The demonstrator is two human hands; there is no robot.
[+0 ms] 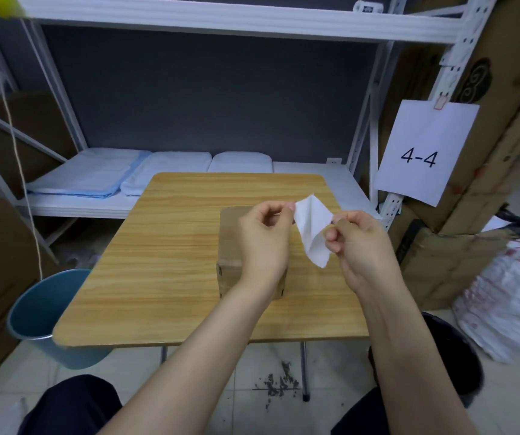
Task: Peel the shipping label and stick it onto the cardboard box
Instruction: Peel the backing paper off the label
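Label (313, 232) up in the air between your hands, above the table (164, 246). On the left, your left hand (265, 237) pinches one top corner, held right over the cardboard box (228, 246) so the stick-down looks like a short drop. Moving right, the white sheet twists and sags, which looks like backing coming apart from sticker. Your right hand (357, 243) pinches the opposite edge, pulling outward to peel. Nothing's stuck to the box yet.
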